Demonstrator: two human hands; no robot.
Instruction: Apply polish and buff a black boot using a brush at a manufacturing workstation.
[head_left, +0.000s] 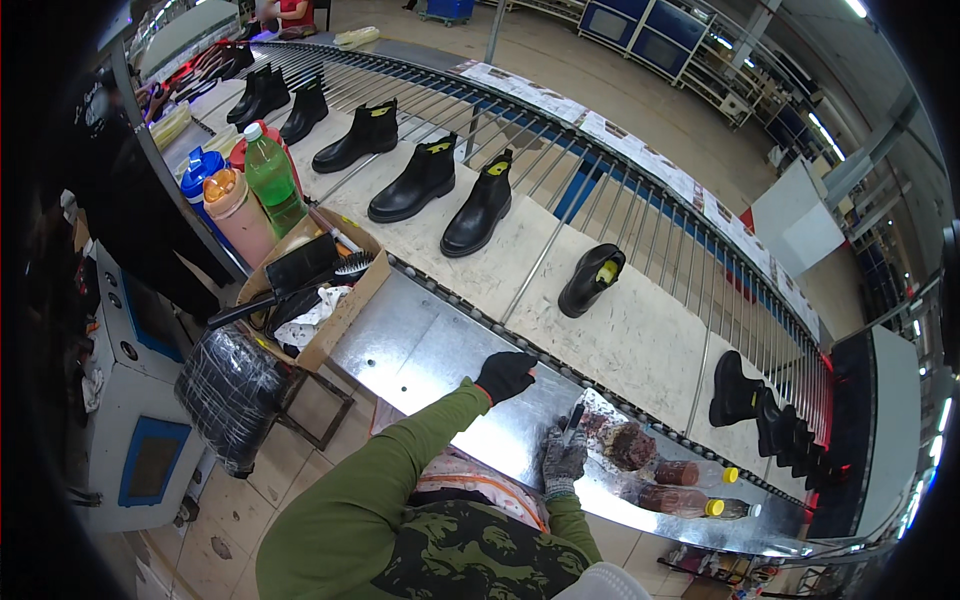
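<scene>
My left hand [507, 377], in a black glove, is over the metal ledge near the conveyor edge. Its fingers look curled together, and anything inside them is hidden. My right hand [564, 458], in a grey speckled glove, is lower and to the right, closed on a slim dark stick-like tool [575, 418] that points up. Beside it on the metal ledge [395, 345] is a dark brown lump [630, 447], like a stained rag or sponge, on a smeared patch. Ahead on the conveyor stands a small black ankle boot [580, 290] with yellow-green stuffing.
Several black boots [415, 185] line the conveyor at left; more boots [737, 390] stand at right. Bottles with yellow caps [680, 500] lie on the ledge. A cardboard box [350, 305] holds brushes and rags, beside a green bottle [270, 175]. A person [130, 190] stands at left.
</scene>
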